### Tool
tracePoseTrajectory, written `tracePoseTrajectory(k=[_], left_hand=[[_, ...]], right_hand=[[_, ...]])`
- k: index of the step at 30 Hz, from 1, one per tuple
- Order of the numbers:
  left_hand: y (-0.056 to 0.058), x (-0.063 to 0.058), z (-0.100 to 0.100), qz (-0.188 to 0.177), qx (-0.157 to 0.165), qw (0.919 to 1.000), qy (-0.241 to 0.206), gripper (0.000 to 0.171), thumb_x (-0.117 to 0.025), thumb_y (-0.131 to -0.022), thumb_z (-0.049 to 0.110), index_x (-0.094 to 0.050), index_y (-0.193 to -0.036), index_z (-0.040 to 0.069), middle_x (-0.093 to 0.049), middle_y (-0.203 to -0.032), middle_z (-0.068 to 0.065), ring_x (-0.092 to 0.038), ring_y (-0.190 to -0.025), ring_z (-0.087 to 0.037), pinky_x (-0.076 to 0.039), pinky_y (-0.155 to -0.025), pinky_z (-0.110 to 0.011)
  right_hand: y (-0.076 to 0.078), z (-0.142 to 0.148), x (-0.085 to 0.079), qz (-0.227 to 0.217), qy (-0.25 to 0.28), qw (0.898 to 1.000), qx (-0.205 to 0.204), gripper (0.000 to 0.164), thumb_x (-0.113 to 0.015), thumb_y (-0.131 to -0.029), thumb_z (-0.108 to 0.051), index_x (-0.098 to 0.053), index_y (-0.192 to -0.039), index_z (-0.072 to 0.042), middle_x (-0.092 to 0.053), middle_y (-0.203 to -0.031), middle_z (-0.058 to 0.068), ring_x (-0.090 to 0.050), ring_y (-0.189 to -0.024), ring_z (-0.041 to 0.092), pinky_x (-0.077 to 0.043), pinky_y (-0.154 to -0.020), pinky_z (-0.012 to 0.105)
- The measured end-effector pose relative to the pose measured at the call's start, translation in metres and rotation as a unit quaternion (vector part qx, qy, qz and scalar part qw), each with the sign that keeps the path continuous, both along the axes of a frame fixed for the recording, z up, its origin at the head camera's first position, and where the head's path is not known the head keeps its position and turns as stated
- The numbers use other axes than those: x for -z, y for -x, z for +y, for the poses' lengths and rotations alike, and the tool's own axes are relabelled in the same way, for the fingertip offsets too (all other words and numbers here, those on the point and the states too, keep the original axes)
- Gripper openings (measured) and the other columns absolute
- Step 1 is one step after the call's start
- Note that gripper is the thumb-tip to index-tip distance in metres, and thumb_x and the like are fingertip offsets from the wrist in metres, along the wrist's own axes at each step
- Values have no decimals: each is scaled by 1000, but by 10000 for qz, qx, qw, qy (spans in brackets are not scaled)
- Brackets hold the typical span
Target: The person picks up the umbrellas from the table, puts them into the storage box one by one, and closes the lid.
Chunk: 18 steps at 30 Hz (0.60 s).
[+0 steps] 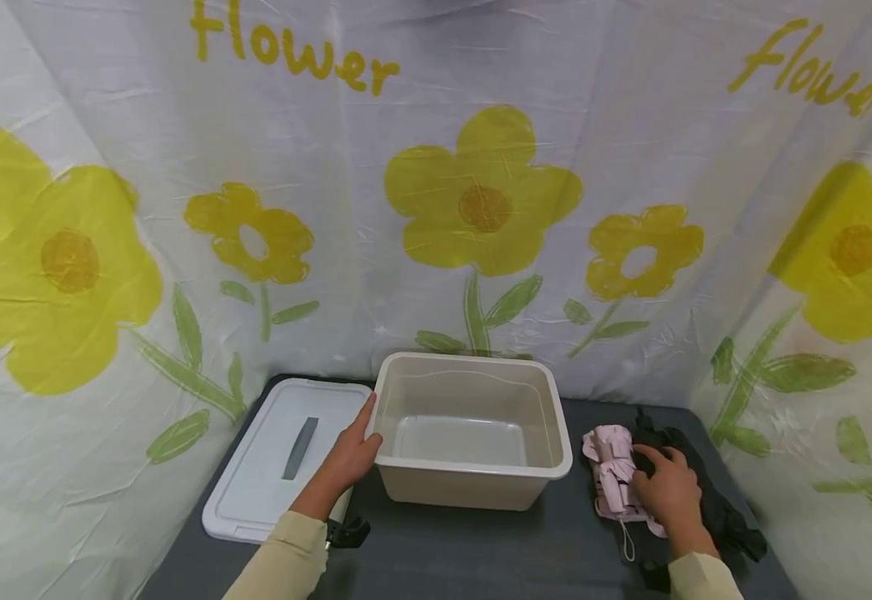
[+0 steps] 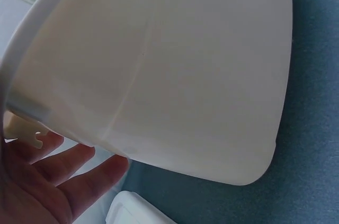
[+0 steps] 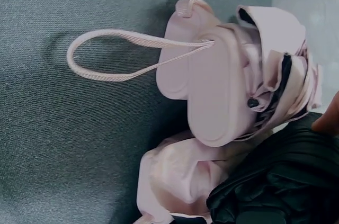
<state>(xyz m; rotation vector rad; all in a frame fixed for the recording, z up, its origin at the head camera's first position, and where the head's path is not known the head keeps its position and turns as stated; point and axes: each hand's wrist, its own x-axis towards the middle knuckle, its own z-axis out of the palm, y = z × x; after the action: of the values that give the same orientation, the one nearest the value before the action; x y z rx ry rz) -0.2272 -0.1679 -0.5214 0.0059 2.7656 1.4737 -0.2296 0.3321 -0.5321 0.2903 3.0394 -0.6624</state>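
Observation:
A beige plastic storage bin point(image 1: 466, 487) stands in the middle of the table with its open top facing up. My left hand point(image 1: 349, 454) holds its left rim, fingers on the outer side; the left wrist view shows these fingers point(image 2: 98, 181) along the bin wall, with the thumb out of sight. On the right lies a folded pink umbrella point(image 1: 616, 475) with a wrist strap point(image 3: 114, 54). Bent fingers of my right hand point(image 1: 672, 492) reach between it and a bundle of black fabric point(image 1: 717, 492). One fingertip point(image 3: 328, 121) touches the black fabric in the right wrist view.
A white lid point(image 1: 256, 475) with a grey handle point(image 1: 301, 448) lies flat left of the bin. Pink fabric point(image 3: 180, 176) lies beside the umbrella. Behind the dark table point(image 1: 466, 550) hangs a curtain point(image 1: 353, 250) printed with yellow flowers.

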Motion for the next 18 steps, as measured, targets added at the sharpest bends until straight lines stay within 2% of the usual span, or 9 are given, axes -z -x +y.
tracePoseTrajectory(k=[9, 18], left_hand=[[-1, -1, 3, -61, 4, 9998, -166, 69, -38, -95, 11, -11, -157, 18, -22, -160, -15, -32, -142, -38, -31, -109, -59], [-1, 1, 3, -62, 40, 9998, -210, 68, -38, -95, 11, -10, -157, 19, -20, -161, -15, -28, -144, -38, -28, -111, -58]], right_hand=[[-4, -6, -11, 402, -113, 9988, -242, 50, -48, -89, -17, -50, -139, -10, -27, -145, 37, -33, -121, 66, -32, -89, 75], [-7, -18, -26, 1114, -27, 9927, -457, 47, -52, -88, -13, -54, -135, -10, -32, -143, 37, -39, -117, 63, -35, -85, 73]])
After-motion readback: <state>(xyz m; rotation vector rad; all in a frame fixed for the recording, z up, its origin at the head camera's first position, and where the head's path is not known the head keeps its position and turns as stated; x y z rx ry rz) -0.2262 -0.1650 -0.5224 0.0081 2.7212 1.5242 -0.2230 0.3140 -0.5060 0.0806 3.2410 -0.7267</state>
